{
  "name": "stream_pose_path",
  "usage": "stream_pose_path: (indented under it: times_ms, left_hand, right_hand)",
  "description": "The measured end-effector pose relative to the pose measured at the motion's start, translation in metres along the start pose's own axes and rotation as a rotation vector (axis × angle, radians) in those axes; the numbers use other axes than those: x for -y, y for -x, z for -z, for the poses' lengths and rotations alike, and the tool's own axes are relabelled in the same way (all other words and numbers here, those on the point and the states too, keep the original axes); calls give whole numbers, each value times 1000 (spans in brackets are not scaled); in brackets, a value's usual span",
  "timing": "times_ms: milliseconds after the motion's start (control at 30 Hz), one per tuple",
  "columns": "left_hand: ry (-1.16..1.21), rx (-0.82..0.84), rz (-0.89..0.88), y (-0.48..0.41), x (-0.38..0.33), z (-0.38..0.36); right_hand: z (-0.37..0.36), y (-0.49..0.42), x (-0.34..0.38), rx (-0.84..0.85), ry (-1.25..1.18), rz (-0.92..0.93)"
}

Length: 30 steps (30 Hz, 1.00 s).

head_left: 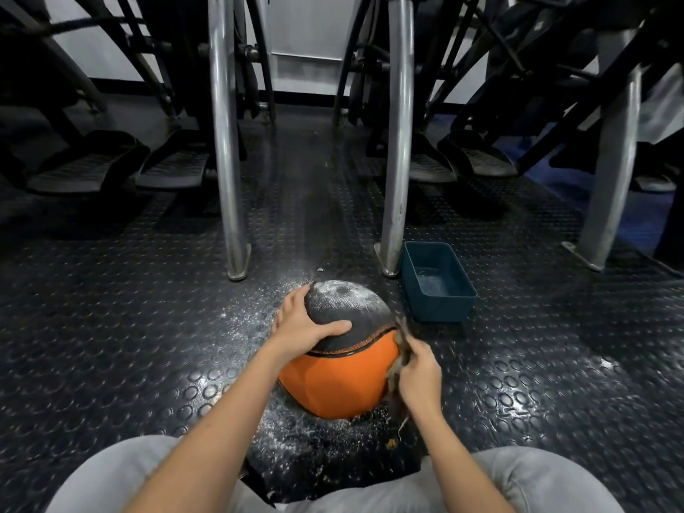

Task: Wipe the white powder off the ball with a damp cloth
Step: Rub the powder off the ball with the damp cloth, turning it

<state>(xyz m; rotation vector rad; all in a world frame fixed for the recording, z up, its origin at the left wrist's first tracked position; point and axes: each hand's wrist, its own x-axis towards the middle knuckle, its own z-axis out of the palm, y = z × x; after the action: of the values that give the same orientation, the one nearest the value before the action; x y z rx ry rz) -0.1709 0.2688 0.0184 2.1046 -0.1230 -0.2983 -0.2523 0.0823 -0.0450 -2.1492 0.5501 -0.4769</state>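
An orange and dark grey ball (344, 383) sits on the studded black floor between my knees. White powder covers its grey top at the far side. My left hand (301, 323) rests on the top left of the ball, fingers spread over the grey panel. At the ball's right side my right hand (418, 375) grips a brownish cloth (401, 349), which looks blurred and lies against the orange panel.
A blue rectangular tub (444, 312) stands on the floor just right of the ball. Powder is scattered on the floor (259, 316) around the ball. Metal machine legs (229, 179) and black pedals (111, 164) rise behind. My grey trouser legs fill the bottom edge.
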Motion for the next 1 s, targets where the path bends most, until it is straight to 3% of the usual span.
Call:
stream_pose_path:
  times_ms: [33,67,200,333,433,567,600,667,800,867,933,1000]
  left_hand:
    - [-13,0,3,1,0,0]
    - [-17,0,4,2,0,1]
    - [-1,4,9,3,3,0]
    - [-19,-16,4,3,1,-1]
    - [-76,-58,-6,5,-2,-6]
    - [-78,-61,3,10,-4,-7]
    - [-70,-58,3,12,-3,-7]
    - [-48,-60,1,14,1,-5]
    - [-45,-68,-17,17,7,-4]
    - [-62,-56,-39,17,9,-4]
    - [-61,-40,-57,18,9,-3]
    - [-65,-22,-68,18,7,-3]
  right_hand:
    - [1,-2,-2,-15,-18,-109]
    - [2,-2,-1,-55,-20,-99]
    - [6,10,30,-224,-24,377]
    - [-6,14,15,-226,223,809]
    - [-14,6,2,-205,133,627]
    - [-9,-6,-6,-11,-185,-114]
    - [-7,-6,-6,-1,-198,-199]
    - [-5,1,2,-40,-143,-84]
    - [-5,21,33,-114,39,500]
    - [-3,20,30,-148,151,693]
    - [-2,14,22,-169,154,725]
    - [-4,10,17,-149,60,522]
